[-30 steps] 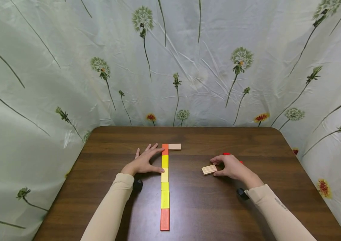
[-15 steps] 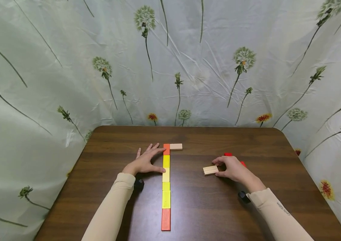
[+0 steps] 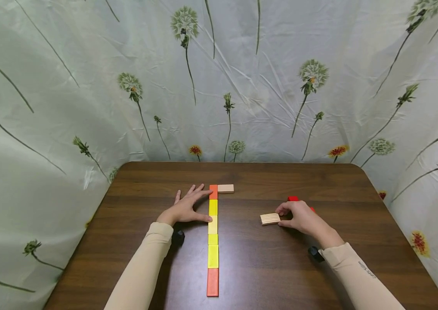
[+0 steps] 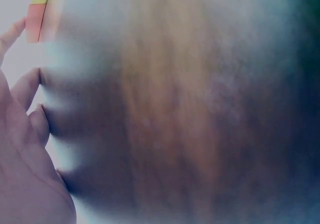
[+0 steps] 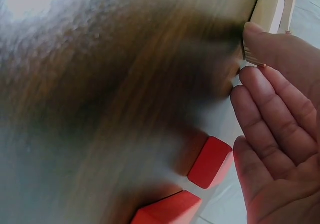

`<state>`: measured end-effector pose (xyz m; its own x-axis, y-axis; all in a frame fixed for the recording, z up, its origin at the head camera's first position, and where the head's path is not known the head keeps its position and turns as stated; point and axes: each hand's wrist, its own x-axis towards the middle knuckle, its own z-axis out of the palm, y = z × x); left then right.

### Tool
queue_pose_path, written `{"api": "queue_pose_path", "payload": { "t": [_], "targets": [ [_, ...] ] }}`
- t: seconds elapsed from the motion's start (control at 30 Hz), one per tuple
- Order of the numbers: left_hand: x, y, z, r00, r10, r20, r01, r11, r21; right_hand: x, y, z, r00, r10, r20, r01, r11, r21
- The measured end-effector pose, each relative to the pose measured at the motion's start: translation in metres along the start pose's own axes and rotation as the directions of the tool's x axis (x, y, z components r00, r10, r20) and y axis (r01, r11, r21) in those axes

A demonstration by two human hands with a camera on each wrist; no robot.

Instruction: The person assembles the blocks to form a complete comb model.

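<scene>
In the head view, a straight row of flat blocks runs toward me: an orange block [image 3: 213,192] at the far end, yellow blocks [image 3: 213,256] and a pale yellow one [image 3: 213,225] between, an orange-red block [image 3: 213,282] nearest. My left hand [image 3: 184,210] lies along the left of the row. Its index fingertip touches the orange block and its thumb tip the pale yellow one. To the right, my right hand [image 3: 300,216] pinches the right end of a grooved wooden block [image 3: 270,219] between thumb and fingers. The grooved block appears to lie flat on the table.
A plain wooden block [image 3: 226,188] lies against the right side of the orange block. Two red blocks [image 5: 211,162] are beside my right hand, partly hidden by it in the head view. The brown table [image 3: 250,172] ends at a flower-patterned curtain [image 3: 265,86].
The grooved block has turned slightly to lie straighter. My right fingers have drawn back a little to the right along its end. My left hand stays on the row.
</scene>
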<state>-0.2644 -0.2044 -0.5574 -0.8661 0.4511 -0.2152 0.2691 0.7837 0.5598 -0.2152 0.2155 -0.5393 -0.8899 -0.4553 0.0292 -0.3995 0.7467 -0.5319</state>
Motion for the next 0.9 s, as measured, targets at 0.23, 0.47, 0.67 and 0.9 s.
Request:
{"api": "queue_pose_path", "payload": {
  "t": [0.23, 0.47, 0.67, 0.9],
  "targets": [
    [-0.003, 0.002, -0.001, 1.0, -0.002, 0.003, 0.002, 1.0, -0.005, 0.003, 0.001, 0.0, 1.0, 0.014, -0.005, -0.014, 1.0, 0.022],
    [-0.001, -0.002, 0.002, 1.0, 0.004, -0.011, -0.004, 1.0, -0.018, 0.015, 0.0, 0.003, 1.0, 0.007, -0.018, -0.007, 1.0, 0.029],
    [-0.002, 0.0, 0.0, 1.0, 0.007, -0.009, -0.007, 1.0, 0.005, 0.028, -0.005, 0.009, 0.999, 0.002, -0.033, -0.001, 0.999, 0.044],
    [-0.002, 0.0, 0.0, 1.0, -0.002, -0.016, 0.003, 1.0, 0.008, 0.043, -0.01, 0.017, 0.998, -0.017, -0.055, 0.02, 0.999, 0.047]
  ]
}}
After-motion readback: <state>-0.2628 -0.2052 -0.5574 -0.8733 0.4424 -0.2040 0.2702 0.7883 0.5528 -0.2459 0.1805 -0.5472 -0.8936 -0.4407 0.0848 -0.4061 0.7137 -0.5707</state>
